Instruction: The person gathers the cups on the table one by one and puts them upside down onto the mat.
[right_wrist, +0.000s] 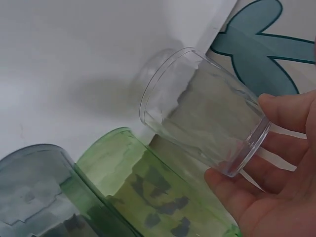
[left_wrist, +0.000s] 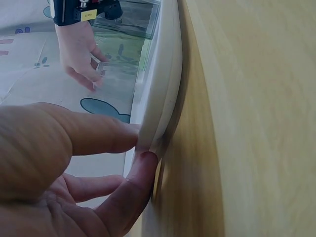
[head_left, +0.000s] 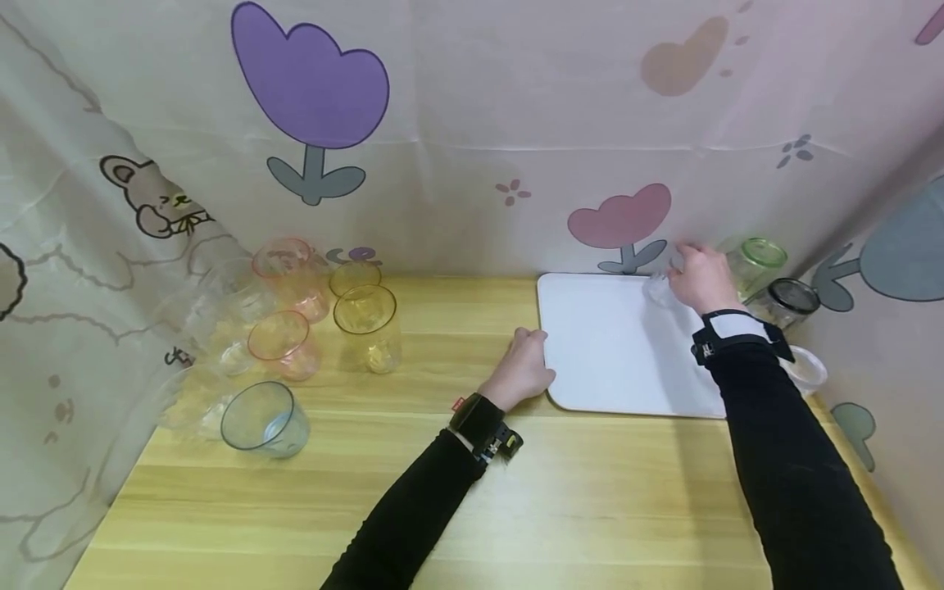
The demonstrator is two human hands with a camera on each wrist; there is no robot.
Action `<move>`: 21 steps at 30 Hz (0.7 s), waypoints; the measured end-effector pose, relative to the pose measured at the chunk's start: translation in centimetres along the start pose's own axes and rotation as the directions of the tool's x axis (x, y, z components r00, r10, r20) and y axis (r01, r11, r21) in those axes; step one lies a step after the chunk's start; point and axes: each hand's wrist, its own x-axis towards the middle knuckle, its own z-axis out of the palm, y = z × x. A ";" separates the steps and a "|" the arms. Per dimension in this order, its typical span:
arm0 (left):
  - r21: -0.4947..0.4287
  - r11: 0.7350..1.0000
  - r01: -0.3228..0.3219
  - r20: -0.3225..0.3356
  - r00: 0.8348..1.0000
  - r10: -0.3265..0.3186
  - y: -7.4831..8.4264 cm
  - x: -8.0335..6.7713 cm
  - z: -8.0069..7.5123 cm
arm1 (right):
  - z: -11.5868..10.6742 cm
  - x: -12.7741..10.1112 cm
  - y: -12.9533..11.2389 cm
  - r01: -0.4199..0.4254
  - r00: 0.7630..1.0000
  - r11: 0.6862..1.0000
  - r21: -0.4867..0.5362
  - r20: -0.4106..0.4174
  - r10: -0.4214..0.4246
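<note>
My left hand [head_left: 520, 369] is at the left edge of a white tray [head_left: 612, 352]. In the left wrist view, its thumb and a finger pinch the tray's rim [left_wrist: 160, 98]. Over the far right part of the tray, my right hand [head_left: 704, 280] holds a clear, colourless plastic cup [right_wrist: 207, 111] by its upper end, fingers and thumb around it. The cup's lower end is at the tray's surface; whether it touches cannot be told. Beside it stand a green see-through cup [right_wrist: 148, 192] and a dark grey see-through cup [right_wrist: 29, 197].
To the left on the wooden table [head_left: 413, 492] stand several see-through cups: yellow [head_left: 369, 332], pink [head_left: 283, 348], blue-grey [head_left: 265, 426] and clear [head_left: 232, 319]. A white round item [head_left: 807, 370] is partly hidden behind my right forearm. Printed curtains [head_left: 472, 106] hang close behind the table.
</note>
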 end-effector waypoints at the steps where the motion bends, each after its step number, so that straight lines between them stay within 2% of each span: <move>1: 0.000 1.000 -0.001 0.001 1.000 0.001 0.0 0.0 0.0 | 0.1 0.0 0.1 0.004 1.000 1.000 -0.002 -0.004 -0.004; 6: 0.007 1.000 -0.003 0.001 1.000 0.003 0.1 0.0 -0.1 | 0.6 0.0 0.4 0.018 0.999 1.000 -0.013 -0.039 -0.019; 10: 0.011 1.000 -0.002 -0.001 1.000 0.002 0.2 -0.1 -0.1 | 0.7 -0.1 0.6 -0.003 0.999 1.000 -0.020 -0.052 0.002; 21: 0.010 1.000 0.003 0.005 1.000 -0.003 0.1 0.0 -0.1 | 0.7 -0.2 0.8 -0.062 0.998 0.997 -0.046 -0.010 0.062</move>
